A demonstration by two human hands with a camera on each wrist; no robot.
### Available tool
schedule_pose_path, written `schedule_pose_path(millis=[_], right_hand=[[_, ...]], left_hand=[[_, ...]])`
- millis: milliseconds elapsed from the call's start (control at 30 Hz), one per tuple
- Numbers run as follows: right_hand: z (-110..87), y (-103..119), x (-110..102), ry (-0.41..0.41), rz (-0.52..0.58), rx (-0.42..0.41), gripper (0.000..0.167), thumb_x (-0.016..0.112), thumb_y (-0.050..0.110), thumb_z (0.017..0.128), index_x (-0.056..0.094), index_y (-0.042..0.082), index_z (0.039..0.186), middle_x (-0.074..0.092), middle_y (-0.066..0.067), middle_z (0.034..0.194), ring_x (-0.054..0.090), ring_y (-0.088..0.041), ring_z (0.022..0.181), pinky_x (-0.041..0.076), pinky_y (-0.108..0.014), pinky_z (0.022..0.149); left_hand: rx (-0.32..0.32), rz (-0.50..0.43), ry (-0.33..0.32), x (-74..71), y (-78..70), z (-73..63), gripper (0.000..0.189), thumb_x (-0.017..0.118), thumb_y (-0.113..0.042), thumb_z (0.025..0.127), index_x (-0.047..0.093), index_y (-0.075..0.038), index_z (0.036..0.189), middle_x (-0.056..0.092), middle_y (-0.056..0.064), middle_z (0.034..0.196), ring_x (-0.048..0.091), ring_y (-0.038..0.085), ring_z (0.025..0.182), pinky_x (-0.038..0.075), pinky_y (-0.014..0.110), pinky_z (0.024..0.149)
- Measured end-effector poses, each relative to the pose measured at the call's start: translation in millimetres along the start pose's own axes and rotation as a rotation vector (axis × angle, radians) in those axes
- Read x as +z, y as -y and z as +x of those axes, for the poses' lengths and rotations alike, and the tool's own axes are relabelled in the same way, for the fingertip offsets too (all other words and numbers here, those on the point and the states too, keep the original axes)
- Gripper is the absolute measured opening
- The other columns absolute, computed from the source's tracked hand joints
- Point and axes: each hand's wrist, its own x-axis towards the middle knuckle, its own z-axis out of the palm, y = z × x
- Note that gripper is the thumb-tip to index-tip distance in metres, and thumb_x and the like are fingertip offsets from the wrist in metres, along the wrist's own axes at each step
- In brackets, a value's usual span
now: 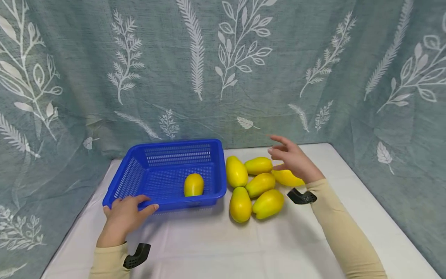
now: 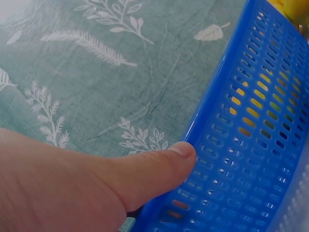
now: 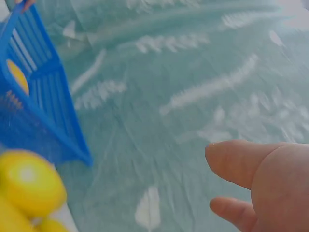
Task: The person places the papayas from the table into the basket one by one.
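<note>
A blue plastic basket (image 1: 181, 172) with slotted walls stands on the left of the table, one yellow mango (image 1: 193, 185) lying inside. At its front left corner, my left hand (image 1: 125, 215) holds the rim, the thumb outside on the slotted wall (image 2: 241, 159) in the left wrist view. Several yellow-green mangoes (image 1: 260, 185) lie in a group just right of the basket. Over the far right of that group hovers my right hand (image 1: 294, 159), fingers loosely spread and holding nothing. It partly covers the rightmost mango (image 1: 288, 178). Blurred mangoes (image 3: 31, 183) appear lower left in the right wrist view.
A white cloth (image 1: 209, 248) covers the table. Behind and at both sides hangs a grey-green curtain (image 1: 167, 77) with white leaf prints, close to the basket's back edge. Each forearm wears a black wrist mount (image 1: 302, 196).
</note>
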Motion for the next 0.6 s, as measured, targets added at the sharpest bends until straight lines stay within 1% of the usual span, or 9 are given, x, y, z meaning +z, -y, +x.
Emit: schedule_pose_path(millis=[100, 200, 333, 467, 600], right_hand=[[-14.9, -24.9, -13.3, -0.043, 0.035, 0.009, 0.069, 0.051, 0.027, 0.107, 0.014, 0.017, 0.165, 0.026, -0.027, 0.164, 0.038, -0.049, 0.146, 0.052, -0.056, 0.104], [-28.6, -48.3, -20.1, -0.078, 0.067, 0.026, 0.071, 0.051, 0.028, 0.107, 0.011, 0.014, 0.165, 0.021, -0.030, 0.165, 0.037, -0.052, 0.146, 0.054, -0.053, 0.102], [-42.1, -71.3, -27.5, -0.127, 0.113, 0.029, 0.073, 0.050, 0.032, 0.108, 0.009, 0.012, 0.165, 0.018, -0.031, 0.166, 0.036, -0.054, 0.145, 0.056, -0.050, 0.099], [-51.6, -82.6, -35.8, -0.165, 0.158, 0.027, 0.073, 0.049, 0.032, 0.108, 0.008, 0.012, 0.165, 0.016, -0.031, 0.166, 0.034, -0.054, 0.146, 0.058, -0.046, 0.097], [-57.1, -85.4, -41.8, -0.190, 0.164, 0.018, 0.073, 0.048, 0.032, 0.108, 0.008, 0.010, 0.165, 0.015, -0.031, 0.166, 0.034, -0.055, 0.145, 0.060, -0.044, 0.094]], left_hand=[[-0.006, 0.003, 0.005, -1.5, 3.6, -0.9, 0.064, 0.062, -0.052, 0.096, 0.062, 0.000, 0.133, 0.054, 0.039, 0.138, 0.026, 0.078, 0.129, 0.013, 0.091, 0.095], [-0.005, 0.005, 0.006, -2.5, 5.5, -1.2, 0.065, 0.063, -0.052, 0.096, 0.062, 0.001, 0.133, 0.055, 0.039, 0.138, 0.027, 0.078, 0.128, 0.013, 0.091, 0.095], [0.002, 0.008, -0.004, -2.5, 6.6, -0.7, 0.065, 0.062, -0.053, 0.096, 0.063, 0.001, 0.132, 0.056, 0.038, 0.137, 0.030, 0.078, 0.126, 0.014, 0.091, 0.094], [0.007, 0.012, -0.008, -2.2, 4.7, 0.2, 0.063, 0.062, -0.051, 0.096, 0.063, 0.001, 0.132, 0.057, 0.036, 0.136, 0.032, 0.077, 0.125, 0.017, 0.089, 0.093], [0.008, 0.010, -0.007, -2.3, 1.1, 1.4, 0.062, 0.062, -0.050, 0.097, 0.063, 0.001, 0.132, 0.058, 0.036, 0.136, 0.033, 0.076, 0.126, 0.017, 0.089, 0.094]])
